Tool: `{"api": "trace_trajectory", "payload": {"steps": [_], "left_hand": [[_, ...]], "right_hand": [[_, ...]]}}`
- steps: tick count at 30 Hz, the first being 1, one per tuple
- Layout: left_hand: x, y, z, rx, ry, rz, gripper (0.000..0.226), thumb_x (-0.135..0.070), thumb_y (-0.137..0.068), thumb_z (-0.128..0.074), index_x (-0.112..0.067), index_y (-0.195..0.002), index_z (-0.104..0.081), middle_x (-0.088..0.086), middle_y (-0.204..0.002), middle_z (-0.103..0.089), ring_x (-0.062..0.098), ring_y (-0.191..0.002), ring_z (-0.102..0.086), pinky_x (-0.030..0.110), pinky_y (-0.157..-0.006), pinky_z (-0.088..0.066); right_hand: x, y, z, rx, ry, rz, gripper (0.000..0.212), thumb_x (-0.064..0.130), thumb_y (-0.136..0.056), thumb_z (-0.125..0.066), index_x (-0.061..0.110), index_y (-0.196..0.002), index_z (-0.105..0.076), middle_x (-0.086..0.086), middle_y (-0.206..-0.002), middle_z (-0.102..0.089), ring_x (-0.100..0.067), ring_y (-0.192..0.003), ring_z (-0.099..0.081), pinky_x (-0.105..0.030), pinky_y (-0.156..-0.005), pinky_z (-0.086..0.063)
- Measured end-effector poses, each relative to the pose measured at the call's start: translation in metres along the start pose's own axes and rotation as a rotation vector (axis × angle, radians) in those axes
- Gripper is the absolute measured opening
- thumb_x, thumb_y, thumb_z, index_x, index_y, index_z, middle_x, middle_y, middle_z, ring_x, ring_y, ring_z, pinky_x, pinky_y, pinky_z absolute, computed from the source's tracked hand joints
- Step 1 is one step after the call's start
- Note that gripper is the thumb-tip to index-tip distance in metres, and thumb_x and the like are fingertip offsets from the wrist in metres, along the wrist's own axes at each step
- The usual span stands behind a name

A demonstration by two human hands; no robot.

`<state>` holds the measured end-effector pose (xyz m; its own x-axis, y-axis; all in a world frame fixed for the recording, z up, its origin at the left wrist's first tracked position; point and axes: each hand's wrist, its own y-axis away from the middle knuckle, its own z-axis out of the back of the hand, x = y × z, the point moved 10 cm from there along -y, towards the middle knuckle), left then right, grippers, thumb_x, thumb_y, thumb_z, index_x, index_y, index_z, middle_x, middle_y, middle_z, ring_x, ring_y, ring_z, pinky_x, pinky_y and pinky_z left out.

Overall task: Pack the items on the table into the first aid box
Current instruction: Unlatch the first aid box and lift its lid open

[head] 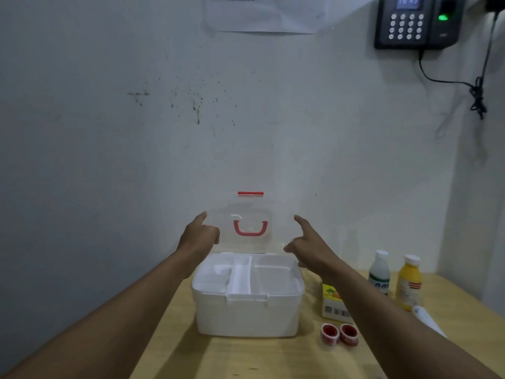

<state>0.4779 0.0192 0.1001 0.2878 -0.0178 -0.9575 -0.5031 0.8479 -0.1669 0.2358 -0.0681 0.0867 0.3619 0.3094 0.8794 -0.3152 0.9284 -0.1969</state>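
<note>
Both forearms enter from the lower corners and reach forward over the tabletop, a light wood surface set against a white wall.

First aid box: white plastic, at the tabletop's centre, near the back edge by the wall. Its clear lid stands upright, hinged at the rear. Red handle shows through the lid; red latch sits on the lid's top edge. White divided tray fills the top of the box; its compartments look empty.

Left hand: at the lid's left edge, index finger extended upward, other fingers curled, thumb side against the lid edge. Firm grip or mere touch: cannot tell.
Right hand: at the lid's right edge, index finger pointing up, remaining fingers loosely bent, thumb near the lid's lower corner. Contact likely, grip not resolvable.

Items on the tabletop, all right of the box:
- two small red-and-white tape rolls, side by side, nearest the front;
- yellow carton with a barcode, just behind the rolls, partly behind the right forearm;
- white bottle with a white cap, upright, further back;
- yellow bottle with a white cap, upright, just beside the white one;
- white object, partly hidden by the forearm, type unclear.

Wall: dark spatter marks, a paper sheet at top, a black keypad terminal with a green light, cable hanging below.
</note>
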Motion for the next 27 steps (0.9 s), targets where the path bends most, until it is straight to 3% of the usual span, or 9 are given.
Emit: {"api": "trace_trajectory", "payload": {"steps": [1, 3, 5, 8, 20, 27], "left_hand": [[0.002, -0.002, -0.001, 0.002, 0.006, 0.002, 0.076, -0.003, -0.084, -0.052, -0.023, -0.153, -0.030, 0.008, -0.150, -0.041, 0.031, -0.129, -0.045, 0.050, -0.104, -0.046], [0.004, -0.007, -0.002, 0.004, 0.021, 0.009, 0.075, -0.002, -0.084, -0.052, -0.019, -0.153, -0.030, 0.007, -0.152, -0.040, 0.028, -0.128, -0.045, 0.049, -0.105, -0.045], [0.007, -0.012, -0.005, 0.015, 0.044, 0.028, 0.075, -0.002, -0.083, -0.053, -0.017, -0.153, -0.032, 0.005, -0.153, -0.039, 0.024, -0.124, -0.047, 0.047, -0.103, -0.047], [0.008, -0.022, -0.010, 0.038, 0.059, 0.032, 0.077, -0.004, -0.081, -0.054, -0.018, -0.153, -0.031, 0.004, -0.155, -0.036, 0.026, -0.130, -0.045, 0.048, -0.107, -0.042], [0.009, -0.039, -0.027, 0.075, 0.066, 0.064, 0.081, -0.003, -0.081, -0.054, -0.021, -0.154, -0.025, 0.009, -0.157, -0.032, 0.034, -0.138, -0.036, 0.049, -0.109, -0.038], [-0.005, -0.024, -0.034, 0.076, -0.119, -0.041, 0.072, -0.019, -0.085, -0.049, -0.026, -0.153, -0.024, 0.007, -0.148, -0.046, 0.032, -0.125, -0.049, 0.045, -0.104, -0.046]], "right_hand": [[-0.002, -0.003, 0.000, -0.003, -0.007, -0.007, 0.080, 0.005, -0.091, -0.056, 0.031, -0.155, -0.017, -0.016, -0.111, -0.063, -0.020, -0.100, -0.062, -0.044, -0.098, -0.050], [-0.004, -0.008, -0.001, -0.003, -0.011, -0.015, 0.080, 0.007, -0.090, -0.057, 0.030, -0.155, -0.017, -0.015, -0.124, -0.060, -0.024, -0.112, -0.059, -0.050, -0.103, -0.047], [-0.003, -0.012, -0.001, -0.004, -0.001, -0.011, 0.078, 0.009, -0.091, -0.058, 0.026, -0.156, -0.017, -0.017, -0.145, -0.047, -0.030, -0.129, -0.049, -0.049, -0.106, -0.044], [-0.004, -0.016, 0.001, -0.011, -0.001, -0.002, 0.074, 0.009, -0.094, -0.055, 0.023, -0.156, -0.018, -0.015, -0.157, -0.032, -0.031, -0.141, -0.036, -0.044, -0.108, -0.039], [-0.019, -0.025, -0.003, 0.020, 0.002, -0.017, 0.072, 0.013, -0.097, -0.050, 0.027, -0.156, -0.011, -0.009, -0.162, -0.021, -0.029, -0.147, -0.026, -0.047, -0.115, -0.031], [-0.013, -0.018, 0.006, -0.005, 0.072, 0.014, 0.070, 0.029, -0.098, -0.048, 0.025, -0.157, -0.011, -0.004, -0.164, -0.017, -0.024, -0.148, -0.023, -0.043, -0.116, -0.026]]}}
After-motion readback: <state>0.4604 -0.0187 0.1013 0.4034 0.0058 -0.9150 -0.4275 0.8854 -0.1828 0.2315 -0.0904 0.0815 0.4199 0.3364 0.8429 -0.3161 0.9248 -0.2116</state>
